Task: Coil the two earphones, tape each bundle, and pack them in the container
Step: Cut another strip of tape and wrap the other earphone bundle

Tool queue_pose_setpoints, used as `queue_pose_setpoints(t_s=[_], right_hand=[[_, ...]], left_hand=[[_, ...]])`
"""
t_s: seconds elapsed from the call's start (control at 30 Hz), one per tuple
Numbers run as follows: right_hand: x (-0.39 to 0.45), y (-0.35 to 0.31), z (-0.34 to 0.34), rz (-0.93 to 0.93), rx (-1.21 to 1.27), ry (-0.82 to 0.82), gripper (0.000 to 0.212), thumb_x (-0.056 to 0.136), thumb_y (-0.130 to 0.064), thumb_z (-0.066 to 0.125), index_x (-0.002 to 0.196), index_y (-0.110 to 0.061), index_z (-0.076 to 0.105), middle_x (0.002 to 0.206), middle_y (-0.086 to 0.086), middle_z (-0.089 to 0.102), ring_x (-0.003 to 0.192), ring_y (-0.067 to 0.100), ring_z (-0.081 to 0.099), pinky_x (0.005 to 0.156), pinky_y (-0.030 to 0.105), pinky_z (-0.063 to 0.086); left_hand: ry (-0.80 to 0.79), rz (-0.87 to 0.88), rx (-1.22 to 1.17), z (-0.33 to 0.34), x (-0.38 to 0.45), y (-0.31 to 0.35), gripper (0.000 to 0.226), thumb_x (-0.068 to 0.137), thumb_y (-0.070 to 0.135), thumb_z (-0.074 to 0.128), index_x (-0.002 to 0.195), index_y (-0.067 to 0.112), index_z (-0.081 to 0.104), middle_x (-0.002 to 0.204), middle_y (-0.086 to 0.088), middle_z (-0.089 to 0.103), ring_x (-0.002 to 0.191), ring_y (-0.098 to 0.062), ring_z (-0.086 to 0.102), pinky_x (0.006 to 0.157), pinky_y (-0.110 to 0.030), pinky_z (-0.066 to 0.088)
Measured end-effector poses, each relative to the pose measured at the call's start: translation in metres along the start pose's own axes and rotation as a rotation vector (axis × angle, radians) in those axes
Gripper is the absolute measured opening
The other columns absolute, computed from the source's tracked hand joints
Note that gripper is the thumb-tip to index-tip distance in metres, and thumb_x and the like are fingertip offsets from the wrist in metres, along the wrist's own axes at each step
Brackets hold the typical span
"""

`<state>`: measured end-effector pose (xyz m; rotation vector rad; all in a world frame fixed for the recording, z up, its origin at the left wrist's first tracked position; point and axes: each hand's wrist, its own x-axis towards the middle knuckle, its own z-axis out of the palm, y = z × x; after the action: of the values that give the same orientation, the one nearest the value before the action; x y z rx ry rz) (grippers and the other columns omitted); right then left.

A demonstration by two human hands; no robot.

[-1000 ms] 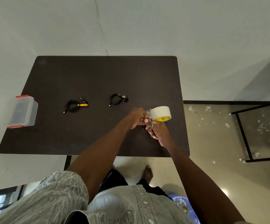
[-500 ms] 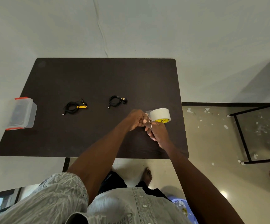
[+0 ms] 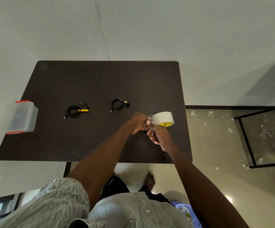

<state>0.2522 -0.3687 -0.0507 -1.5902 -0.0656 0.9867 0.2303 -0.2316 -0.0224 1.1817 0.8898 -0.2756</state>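
Tape roll (image 3: 163,118) | left hand (image 3: 139,123) pinches strip | right hand (image 3: 159,137) holds scissors (image 3: 152,127)

Both hands meet over the table's (image 3: 84,76) near right: left hand (image 3: 137,123) pinches the tape end, right hand (image 3: 159,137) grips what look like scissors (image 3: 152,129) beside the roll (image 3: 163,118). Two coiled earphones (image 3: 75,110) (image 3: 118,104) lie mid-table; container (image 3: 22,117) far left.

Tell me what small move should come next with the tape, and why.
Probably snip the pulled strip free. The left hand pinches the tape end beside the tape roll, the right hand holds small scissors at it, and both coiled earphones lie untaped on the table.
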Motion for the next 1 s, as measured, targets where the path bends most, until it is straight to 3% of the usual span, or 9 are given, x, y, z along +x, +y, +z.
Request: queue_pose_setpoints(t_s=[0.13,0.33,0.87,1.0], right_hand=[[0.003,-0.002,0.001,-0.006,0.002,0.006,0.060,0.078,-0.061,0.068,0.067,-0.002,0.063,0.051,0.011,0.050,0.034,0.013,0.034,0.035,0.018,0.023],[0.006,-0.006,0.000,-0.012,-0.003,0.029,0.053,0.084,-0.052,0.068,0.067,-0.003,0.064,0.051,0.011,0.051,0.034,0.012,0.035,0.035,0.017,0.024],[0.007,-0.007,0.000,-0.037,-0.035,0.058,0.041,0.086,-0.035,0.073,0.070,0.001,0.063,0.049,0.006,0.049,0.033,0.012,0.034,0.034,0.020,0.024],[0.006,-0.012,0.002,-0.020,0.009,0.082,0.042,0.089,-0.035,0.069,0.069,0.001,0.062,0.048,0.007,0.049,0.032,0.011,0.034,0.034,0.018,0.024]], left_hand=[[-0.025,-0.001,0.012,0.002,-0.003,0.002,0.022,0.086,-0.006,0.043,0.075,0.002,0.061,0.059,-0.007,0.067,0.062,-0.022,0.064,0.067,-0.032,0.055],[-0.033,0.002,0.044,0.003,-0.004,0.003,0.019,0.084,-0.003,0.045,0.072,0.001,0.059,0.057,-0.013,0.064,0.046,-0.024,0.059,0.055,-0.029,0.052],[-0.046,0.014,0.070,-0.001,-0.006,0.005,0.013,0.079,-0.008,0.050,0.074,-0.002,0.060,0.059,-0.014,0.062,0.053,-0.025,0.059,0.065,-0.032,0.055],[-0.018,-0.020,0.012,0.000,-0.005,0.005,0.024,0.085,-0.005,0.040,0.071,0.003,0.058,0.056,-0.010,0.064,0.057,-0.024,0.059,0.065,-0.032,0.053]])
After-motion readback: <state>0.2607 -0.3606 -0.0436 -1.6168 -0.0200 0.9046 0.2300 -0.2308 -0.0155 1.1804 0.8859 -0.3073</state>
